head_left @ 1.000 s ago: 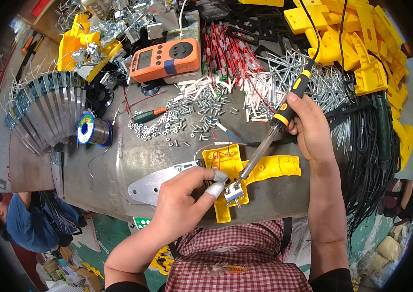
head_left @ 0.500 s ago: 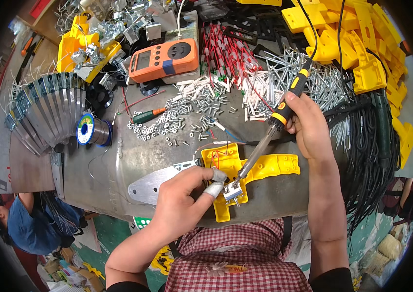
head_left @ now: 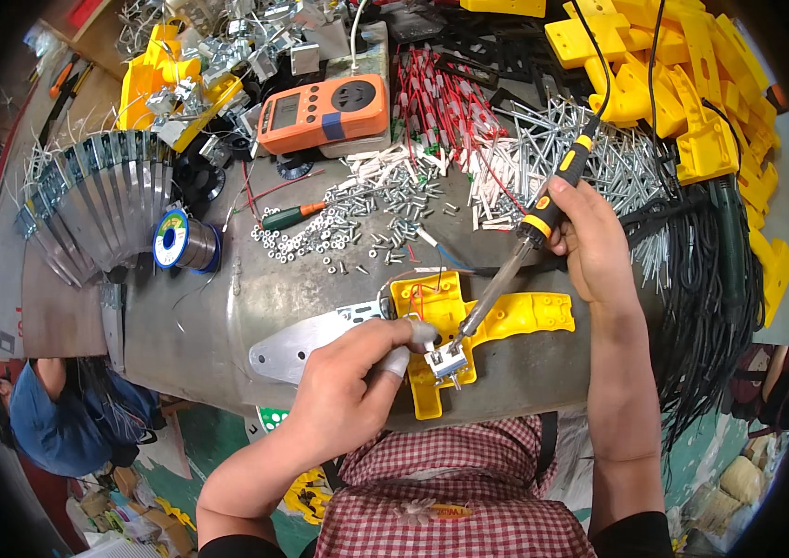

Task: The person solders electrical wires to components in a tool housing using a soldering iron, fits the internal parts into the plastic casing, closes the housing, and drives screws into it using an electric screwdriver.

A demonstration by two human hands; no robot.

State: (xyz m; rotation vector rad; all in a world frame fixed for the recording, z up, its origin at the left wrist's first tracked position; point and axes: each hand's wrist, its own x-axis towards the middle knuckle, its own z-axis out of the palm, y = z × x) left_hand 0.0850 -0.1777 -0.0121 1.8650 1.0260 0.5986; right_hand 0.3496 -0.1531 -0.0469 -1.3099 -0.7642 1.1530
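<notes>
The likeliest mishap lay at the tip of the black-and-yellow-handled soldering iron with its bare metal shaft point(head_left: 515, 265): it met the small silver metal switch component point(head_left: 445, 361) just beside the fingertips of the left hand point(head_left: 357, 386), which were wrapped in pale tape or finger covers, so a small slip of either hand could have brought the hot shaft against a finger. A second risk was the yellow moulded plastic housing point(head_left: 469, 321) underneath, since a tip dragged off the terminal could have scarred or melted its wall. The thin red wires point(head_left: 424, 296) lying inside the housing sat close to the shaft too, and their insulation would not have stood heat well.

The left hand was curled, thumb and forefinger pinching the switch component and holding it over the lower arm of the housing. The right hand point(head_left: 594, 244) was closed in a pen-like grip around the iron's handle, its black cord trailing away upward.

The housing was an angular shell, open face up, lying on the grey sheet-metal worktop point(head_left: 227, 298) near its front edge (just ahead of the person's checked shirt). A flat silver metal plate point(head_left: 306, 339) lay touching its left side.
</notes>
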